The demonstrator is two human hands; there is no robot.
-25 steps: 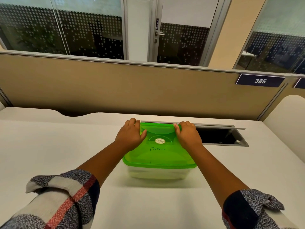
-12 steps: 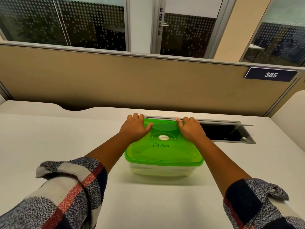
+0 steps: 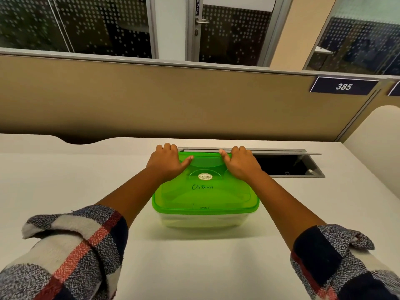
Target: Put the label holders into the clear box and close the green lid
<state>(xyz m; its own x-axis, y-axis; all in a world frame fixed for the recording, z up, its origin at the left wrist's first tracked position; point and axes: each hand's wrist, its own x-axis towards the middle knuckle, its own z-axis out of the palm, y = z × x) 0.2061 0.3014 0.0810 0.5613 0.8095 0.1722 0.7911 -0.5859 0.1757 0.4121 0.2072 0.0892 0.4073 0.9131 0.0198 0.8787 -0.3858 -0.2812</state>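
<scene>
The green lid (image 3: 205,194) lies flat on top of the clear box (image 3: 205,220) in the middle of the white desk. It carries a round sticker and handwritten letters. My left hand (image 3: 166,163) rests on the lid's far left corner, fingers curled over the back edge, thumb lying on top. My right hand (image 3: 240,163) holds the far right corner the same way. The box's contents are blurred through the wall; no label holders can be made out.
The white desk (image 3: 65,180) stretches to both sides. Right behind the box is an open grey cable hatch (image 3: 287,165) sunk into the desk. A tan partition (image 3: 173,100) with a "385" sign (image 3: 344,86) closes off the far edge.
Both hands have slid from the top of the lid to its far edge, fingers now hooked over the back. The lid sits flatter on the box.
</scene>
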